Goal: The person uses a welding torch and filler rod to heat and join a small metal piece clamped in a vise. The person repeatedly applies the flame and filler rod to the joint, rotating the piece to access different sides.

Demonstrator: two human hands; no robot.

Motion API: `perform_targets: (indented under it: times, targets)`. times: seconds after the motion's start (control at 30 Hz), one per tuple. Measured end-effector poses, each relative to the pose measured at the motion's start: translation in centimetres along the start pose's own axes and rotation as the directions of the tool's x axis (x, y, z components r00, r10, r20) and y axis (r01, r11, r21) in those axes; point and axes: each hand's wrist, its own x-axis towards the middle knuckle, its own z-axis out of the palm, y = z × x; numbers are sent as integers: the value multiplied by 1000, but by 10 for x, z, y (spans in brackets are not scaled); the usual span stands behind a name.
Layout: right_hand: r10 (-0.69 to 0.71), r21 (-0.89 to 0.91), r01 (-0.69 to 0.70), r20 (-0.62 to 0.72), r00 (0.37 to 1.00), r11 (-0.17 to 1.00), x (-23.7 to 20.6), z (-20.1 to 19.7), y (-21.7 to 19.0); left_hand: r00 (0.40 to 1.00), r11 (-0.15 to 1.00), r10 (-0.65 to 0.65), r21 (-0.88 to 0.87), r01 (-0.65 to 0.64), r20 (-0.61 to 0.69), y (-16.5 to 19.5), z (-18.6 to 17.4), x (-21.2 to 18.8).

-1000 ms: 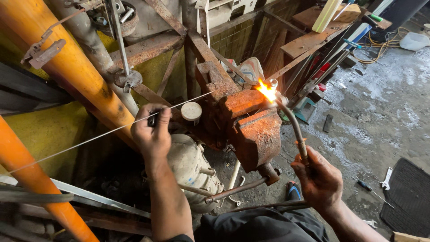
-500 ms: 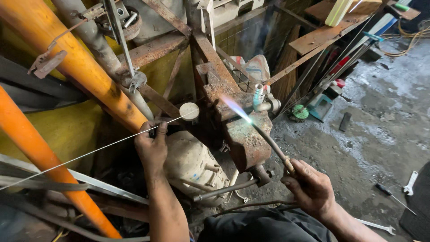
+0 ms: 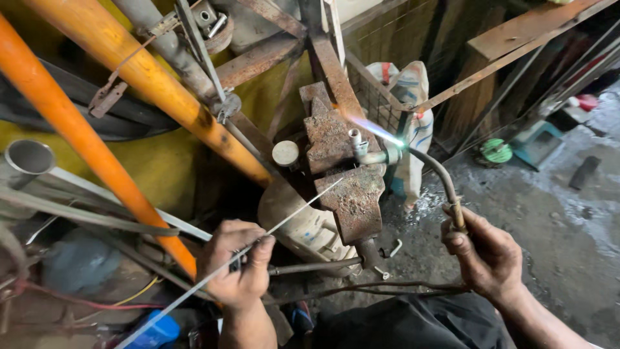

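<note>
My right hand (image 3: 485, 257) grips the handle of a gas torch (image 3: 431, 171); its blue flame points left at a small silvery pipe elbow (image 3: 363, 148) clamped in a rusty bench vise (image 3: 342, 174). My left hand (image 3: 237, 264) pinches a long thin filler rod (image 3: 294, 210) whose tip reaches up toward the vise jaws, short of the pipe. Dark hoses run from the torch past my lap.
Two orange pipes (image 3: 168, 97) slant across the left. Rusty steel angle bars (image 3: 523, 45) cross above the vise. A grey open tube (image 3: 27, 158) lies at left, a white sack (image 3: 413, 97) behind the vise, a green coil (image 3: 496, 150) on the dirty concrete floor at right.
The view moved closer to the vise. The flame changed from a bright orange flare to a narrow blue jet on the pipe. My left hand dropped lower, with the rod tip nearer the jaws.
</note>
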Motion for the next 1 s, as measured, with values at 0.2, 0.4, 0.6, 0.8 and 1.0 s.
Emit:
perform_targets:
  times: [0.2,0.4,0.6,0.8,1.0]
  targets:
    - [-75,-72,90,193,978,993,8,-3,9,995,994,81,68,-84,50,21,28,20]
    - [-16,-44,23,155,988,999,9,5,19,997,988,28,147,-37,66,18,44,28]
    - [-18,-7,19,158,987,1000,12,5,26,999,988,6,156,-13,45,14,47,25]
    - [-21,-61,32,160,987,998,21,7,28,999,987,-18,160,13,32,12,46,21]
    - [-53,-97,70,168,984,993,24,7,27,998,985,-4,175,-6,55,14,46,22]
